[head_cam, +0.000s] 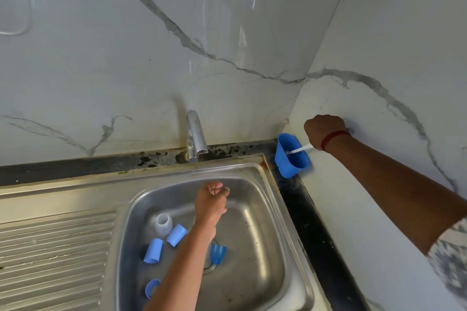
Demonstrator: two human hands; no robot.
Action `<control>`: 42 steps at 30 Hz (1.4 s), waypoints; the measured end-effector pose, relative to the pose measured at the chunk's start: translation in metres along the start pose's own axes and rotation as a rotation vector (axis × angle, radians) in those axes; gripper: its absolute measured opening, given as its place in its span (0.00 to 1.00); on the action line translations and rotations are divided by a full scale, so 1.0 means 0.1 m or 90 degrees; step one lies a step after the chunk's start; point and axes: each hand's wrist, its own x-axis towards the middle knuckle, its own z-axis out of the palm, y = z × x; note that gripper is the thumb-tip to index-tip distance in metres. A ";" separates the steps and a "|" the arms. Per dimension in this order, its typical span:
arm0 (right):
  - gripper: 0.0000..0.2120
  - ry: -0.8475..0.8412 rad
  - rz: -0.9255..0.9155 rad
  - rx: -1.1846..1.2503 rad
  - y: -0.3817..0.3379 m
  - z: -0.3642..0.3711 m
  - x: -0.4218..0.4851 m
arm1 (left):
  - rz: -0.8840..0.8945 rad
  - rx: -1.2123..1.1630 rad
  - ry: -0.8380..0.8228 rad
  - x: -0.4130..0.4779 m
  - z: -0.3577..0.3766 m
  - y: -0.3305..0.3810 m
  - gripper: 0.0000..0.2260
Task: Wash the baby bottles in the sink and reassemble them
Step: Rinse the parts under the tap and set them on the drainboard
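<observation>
One steel sink (255, 209) holds all that is to be washed, with its ribbed drainboard (50, 247) to the left and the tap (196, 136) at the back edge; no water is seen running. In the corner of the dark table (310, 222), against the wall, a blue holder (288, 159) is placed.

The right hand (324, 131) is closed round the white handle of the brush (299, 150), whose head is down inside the holder. The left hand (212, 199) is held over the basin with its fingers curled together, and nothing is seen in it.

On the basin floor the parts are scattered: two pale blue cups (177, 235), a clear bottle (163, 223) just beside them, a darker blue piece (218, 254) by the drain, and a blue ring (151, 288) near the front wall, partly hidden by the forearm.

The step in hand is judged to be the fetching of the brush. It is best drawn out along the line of its own handle, so that the holder is not dragged off the wall or tipped. The bristles should be cleared of the rim before the brush is swung to the sink. The clear bottle may meanwhile be taken up by the free hand.
</observation>
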 end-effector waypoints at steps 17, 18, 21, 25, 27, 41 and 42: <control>0.07 0.008 -0.010 -0.031 -0.02 0.25 -0.12 | -0.004 0.021 -0.012 -0.10 -0.02 -0.07 0.06; 0.06 0.010 -0.006 -0.033 -0.04 0.26 -0.12 | -0.003 0.020 -0.013 -0.10 -0.02 -0.07 0.05; 0.02 0.021 0.002 -0.051 -0.10 0.27 -0.15 | -0.002 0.015 -0.015 -0.11 -0.04 -0.07 0.08; 0.05 0.052 -0.006 -0.051 -0.19 0.23 -0.18 | 0.002 0.007 -0.010 -0.13 -0.09 -0.05 0.10; 0.06 0.075 -0.027 -0.017 -0.27 0.21 -0.22 | 0.002 0.002 0.000 -0.14 -0.14 -0.05 0.10; 0.16 -0.057 -0.191 0.476 -1.96 1.03 -0.95 | -0.111 -0.035 0.153 -0.54 -1.10 -0.60 0.07; 0.18 -0.081 -0.205 0.494 -2.09 1.08 -1.01 | -0.115 -0.044 0.167 -0.56 -1.17 -0.63 0.06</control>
